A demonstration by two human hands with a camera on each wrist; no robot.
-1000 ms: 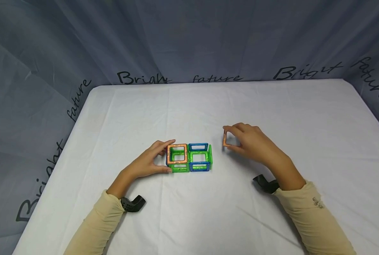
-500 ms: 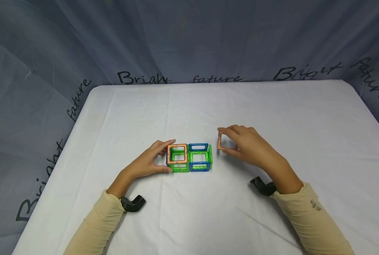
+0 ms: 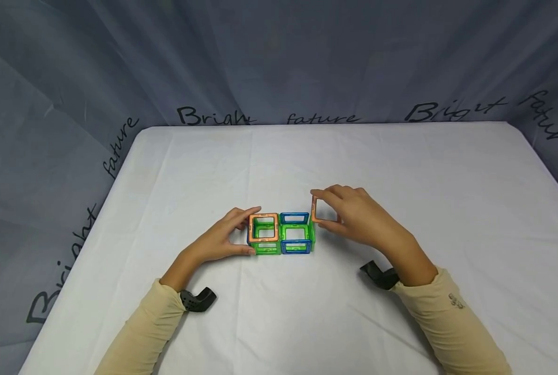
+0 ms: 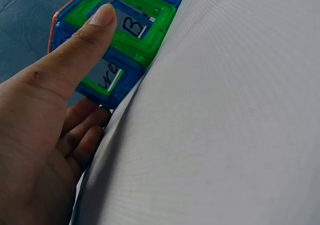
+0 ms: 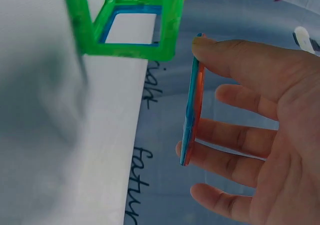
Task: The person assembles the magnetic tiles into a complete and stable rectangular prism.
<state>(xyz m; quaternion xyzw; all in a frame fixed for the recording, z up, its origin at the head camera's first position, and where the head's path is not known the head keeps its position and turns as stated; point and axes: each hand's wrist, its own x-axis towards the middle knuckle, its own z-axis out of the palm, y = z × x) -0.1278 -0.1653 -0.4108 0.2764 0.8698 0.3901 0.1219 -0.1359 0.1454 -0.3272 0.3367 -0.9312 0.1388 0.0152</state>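
Note:
A block of square magnetic tiles (image 3: 280, 234), two cubes side by side, stands on the white table. Its left cube carries an orange tile (image 3: 263, 240) on top; the right cube shows green and blue sides and is open above. My left hand (image 3: 218, 242) grips the left end, thumb (image 4: 82, 52) on the near green side and fingers at the far side. Just above the block's right end, my right hand (image 3: 360, 217) pinches a loose magnetic tile (image 5: 192, 110) by its edges. That tile looks orange toward the palm and blue on the other face. Whether it touches the block, I cannot tell.
A white cloth covers the table (image 3: 400, 166). Grey curtain (image 3: 307, 62) with black lettering hangs behind and along the sides. Each wrist bears a black camera mount (image 3: 199, 300). Purple and white objects show small at the right wrist view's upper right.
My right hand has moved left with the pinched tile, from apart from the block to its right end. The left hand keeps its grip in place.

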